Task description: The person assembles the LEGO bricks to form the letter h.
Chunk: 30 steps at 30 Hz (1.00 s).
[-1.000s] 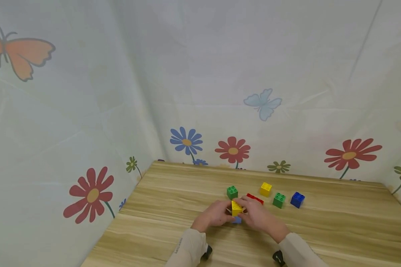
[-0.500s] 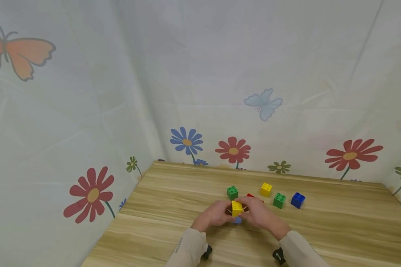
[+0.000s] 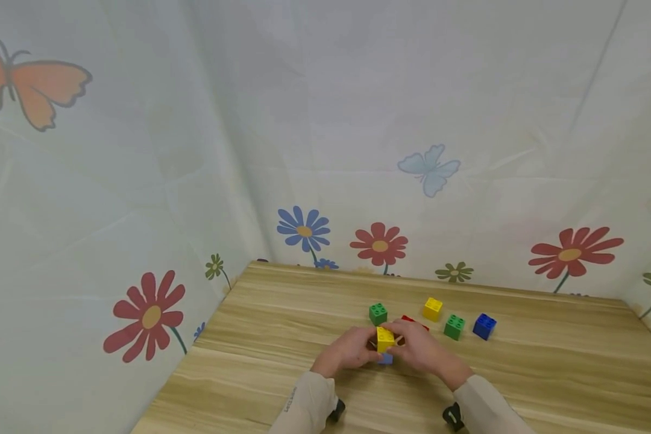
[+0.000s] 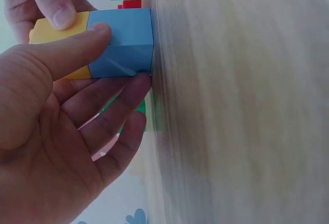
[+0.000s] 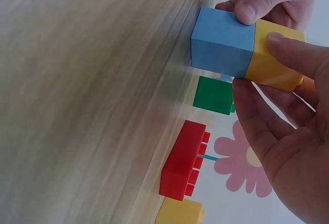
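A yellow toy building brick [image 3: 385, 341] sits flush on top of a light blue one [image 5: 223, 41], and the pair stands upright on the table. With thumb and fingers on opposite sides, my left hand [image 3: 352, 348] pinches the light blue brick low down; its thumb [image 4: 77, 49] also crosses the yellow one. From the other side my right hand [image 3: 420, 348] grips the yellow brick between thumb and fingers. Parts of both bricks are hidden behind the hands in the head view.
Behind the hands lie a green brick [image 3: 378, 313] and a long red brick [image 5: 184, 161], partly covered in the head view. Farther right are another yellow brick [image 3: 432, 309], another green brick [image 3: 454, 327] and a dark blue brick [image 3: 484, 326]. A printed curtain [image 3: 325, 120] borders the wooden table [image 3: 282, 313].
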{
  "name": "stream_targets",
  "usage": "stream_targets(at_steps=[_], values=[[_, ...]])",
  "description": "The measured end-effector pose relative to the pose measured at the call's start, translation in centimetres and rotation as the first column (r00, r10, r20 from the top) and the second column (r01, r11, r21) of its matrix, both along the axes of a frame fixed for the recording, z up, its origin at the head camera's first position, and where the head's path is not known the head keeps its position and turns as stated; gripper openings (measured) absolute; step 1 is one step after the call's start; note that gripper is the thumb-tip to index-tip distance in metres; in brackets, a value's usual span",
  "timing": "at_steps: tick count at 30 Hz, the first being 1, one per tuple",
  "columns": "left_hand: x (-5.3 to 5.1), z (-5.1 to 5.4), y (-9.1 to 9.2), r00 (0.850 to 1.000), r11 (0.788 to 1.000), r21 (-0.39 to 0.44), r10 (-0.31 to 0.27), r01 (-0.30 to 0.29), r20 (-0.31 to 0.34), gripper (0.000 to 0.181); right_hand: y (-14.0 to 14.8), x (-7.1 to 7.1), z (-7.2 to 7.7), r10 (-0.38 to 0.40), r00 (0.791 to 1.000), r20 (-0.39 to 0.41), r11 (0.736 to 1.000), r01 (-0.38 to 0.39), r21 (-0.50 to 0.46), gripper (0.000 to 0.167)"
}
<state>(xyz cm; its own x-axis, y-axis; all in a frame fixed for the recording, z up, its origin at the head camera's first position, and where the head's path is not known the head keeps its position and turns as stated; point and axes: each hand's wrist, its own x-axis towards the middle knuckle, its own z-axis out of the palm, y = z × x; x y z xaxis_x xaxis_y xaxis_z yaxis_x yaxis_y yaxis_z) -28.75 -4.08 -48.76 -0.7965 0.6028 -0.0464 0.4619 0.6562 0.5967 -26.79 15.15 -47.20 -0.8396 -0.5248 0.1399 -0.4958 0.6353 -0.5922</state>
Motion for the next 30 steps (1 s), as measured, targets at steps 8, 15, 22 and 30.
stream_targets(at_steps=[8, 15, 22, 30], values=[[-0.01, 0.07, -0.03, 1.0, 1.0, 0.005, -0.003, 0.003, -0.011, 0.025, -0.3, 0.18, 0.03, -0.005, 1.0, -0.009, 1.0, 0.006, 0.014, 0.046], [-0.05, -0.09, -0.04, 0.999, 1.0, 0.003, -0.008, 0.008, -0.032, 0.025, -0.35, 0.32, -0.05, -0.009, 1.0, -0.026, 1.0, 0.009, 0.025, 0.047], [-0.03, -0.16, 0.1, 0.999, 1.0, -0.001, -0.01, 0.01, -0.04, 0.026, -0.03, 0.3, -0.23, -0.006, 1.0, -0.019, 1.0, 0.006, 0.0, 0.047], [-0.16, -0.51, 0.1, 1.0, 1.0, 0.002, 0.005, -0.005, -0.024, 0.032, -0.11, 0.16, -0.61, 0.001, 1.0, -0.018, 1.0, -0.001, -0.015, 0.048]])
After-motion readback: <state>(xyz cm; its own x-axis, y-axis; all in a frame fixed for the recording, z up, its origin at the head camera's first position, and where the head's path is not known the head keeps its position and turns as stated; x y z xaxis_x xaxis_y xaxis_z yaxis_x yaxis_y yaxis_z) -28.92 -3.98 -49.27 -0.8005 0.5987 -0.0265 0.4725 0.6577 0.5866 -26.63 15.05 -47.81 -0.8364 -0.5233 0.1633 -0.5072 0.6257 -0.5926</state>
